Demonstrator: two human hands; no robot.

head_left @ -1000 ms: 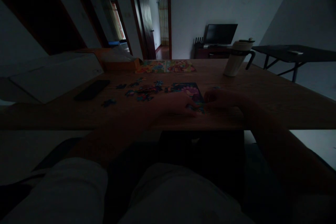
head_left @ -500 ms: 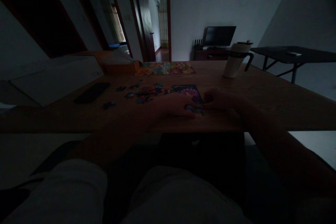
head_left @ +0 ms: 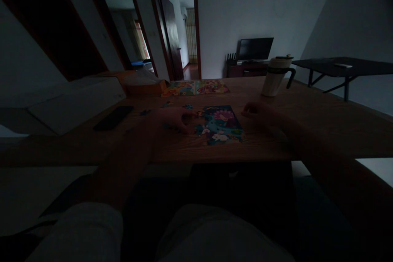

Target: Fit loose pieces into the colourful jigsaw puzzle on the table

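Hands first: left hand (head_left: 172, 118) is arching low with thumb and fingers spread apart; right hand (head_left: 260, 114) is curling loosely, fingertips inward. Light is poor, so can't tell if the right is pinching a piece or if either is touching one.

Wooden table (head_left: 313, 133) is carrying everything, puzzle work sitting close to the front edge, presumably for easy reach. White box (head_left: 76, 104) is standing far left and orange tray (head_left: 145, 89) is sitting behind it toward the back, both likely parked there to leave working room. Bright picture sheet (head_left: 196, 87) is lying flat beside the tray, along the back edge, facing up; out of the way there but viewable, I'd guess.

Part-joined puzzle (head_left: 219, 126) is lying flat between the hands: right hand is sitting just beside its straight right edge, left hand is sitting near its ragged left edge. Flat on wood is probably keeping the joints aligned.

Mug (head_left: 273, 80) is standing upright back right, beyond the right hand, presumably clear of elbows. Phone (head_left: 113, 117) is lying flat left of the left hand, apparently set aside. Loose pieces (head_left: 188, 107) are scattering around and behind the left hand, which is partly hiding them; handy for that side.
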